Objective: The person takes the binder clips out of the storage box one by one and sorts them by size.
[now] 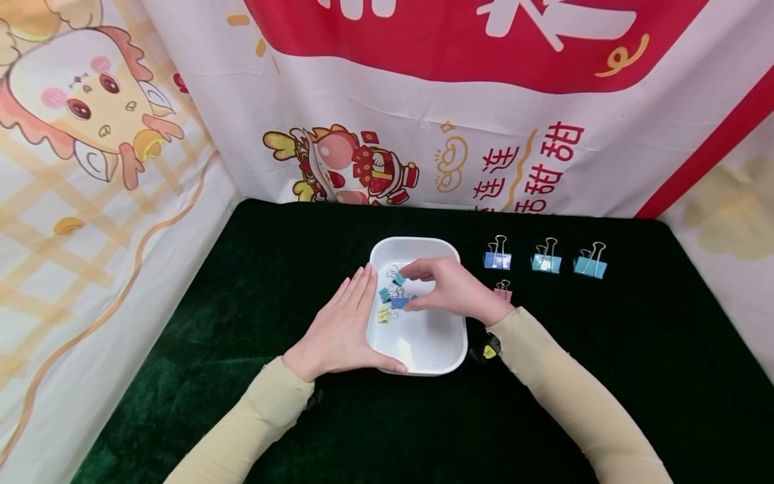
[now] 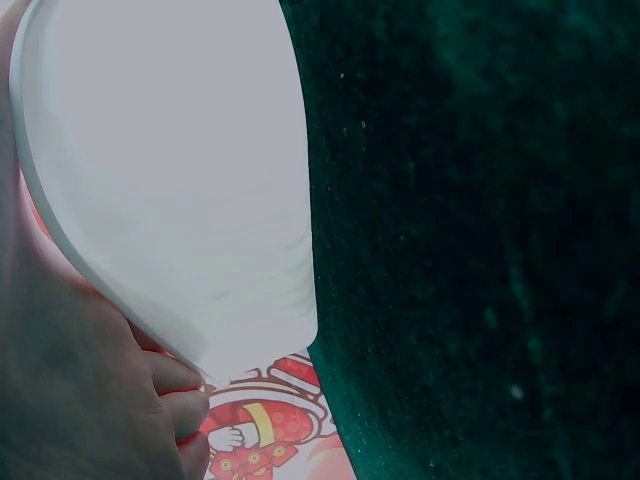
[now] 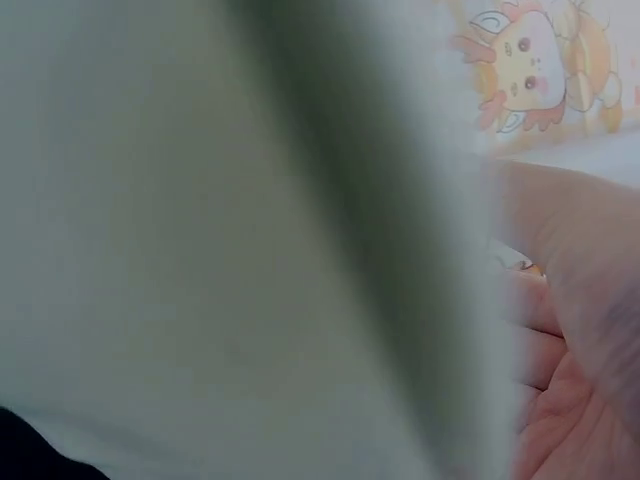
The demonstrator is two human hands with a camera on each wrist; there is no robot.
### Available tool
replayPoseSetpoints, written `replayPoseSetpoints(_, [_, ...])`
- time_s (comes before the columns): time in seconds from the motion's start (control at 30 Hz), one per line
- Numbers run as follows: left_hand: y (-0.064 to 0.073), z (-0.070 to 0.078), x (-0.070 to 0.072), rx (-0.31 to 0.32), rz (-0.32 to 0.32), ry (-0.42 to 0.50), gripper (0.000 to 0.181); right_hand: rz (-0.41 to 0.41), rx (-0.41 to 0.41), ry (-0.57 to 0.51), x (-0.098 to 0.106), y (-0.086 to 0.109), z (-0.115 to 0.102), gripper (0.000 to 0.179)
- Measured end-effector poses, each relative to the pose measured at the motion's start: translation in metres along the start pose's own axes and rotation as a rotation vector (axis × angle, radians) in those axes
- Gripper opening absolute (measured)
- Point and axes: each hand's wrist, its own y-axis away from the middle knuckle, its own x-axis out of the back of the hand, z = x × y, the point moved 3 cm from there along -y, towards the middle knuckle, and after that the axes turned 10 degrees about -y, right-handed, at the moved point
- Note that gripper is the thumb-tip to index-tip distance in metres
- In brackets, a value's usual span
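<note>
A white tray (image 1: 432, 343) holds several small binder clips on its left side. Among them are a teal clip (image 1: 398, 277), another teal clip (image 1: 385, 295), a blue clip (image 1: 399, 302) and a yellow clip (image 1: 383, 314). With straight fingers my left hand (image 1: 341, 333) rests along the tray's left rim, its thumb at the near edge. My right hand (image 1: 450, 286) reaches over the right rim into the tray. Its thumb and fingers are bent but apart, close to the blue and upper teal clips, and I see nothing pinched. In the right wrist view a blurred pale surface hides the fingertips.
Right of the tray, a blue clip (image 1: 498, 260) and two light-blue clips, one nearer (image 1: 546, 263) and one farther right (image 1: 590, 267), stand in a row on the dark green cloth (image 1: 544, 430). A pink clip (image 1: 502, 294) stands below, partly behind my right wrist. Printed curtains (image 1: 363, 87) border the table.
</note>
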Motion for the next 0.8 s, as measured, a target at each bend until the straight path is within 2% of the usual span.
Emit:
replayPoseSetpoints(0.3, [-0.001,0.001,-0.001,-0.003,0.008,-0.018,0.151,-0.026,-0.042,0.019,-0.008,-0.004,0.009,0.055])
replayPoseSetpoints(0.4, [0.000,0.001,0.000,-0.001,0.001,-0.017,0.151,-0.032,-0.058,0.084,-0.012,-0.005,0.009,0.056])
replayPoseSetpoints(0.63, [0.001,0.002,0.000,0.004,0.000,0.005,0.150,-0.056,-0.097,0.317,-0.025,-0.006,0.009,0.056])
replayPoseSetpoints(0.8, [0.002,0.002,0.000,0.003,-0.002,0.010,0.149,-0.067,-0.101,0.354,-0.029,-0.007,0.009,0.048])
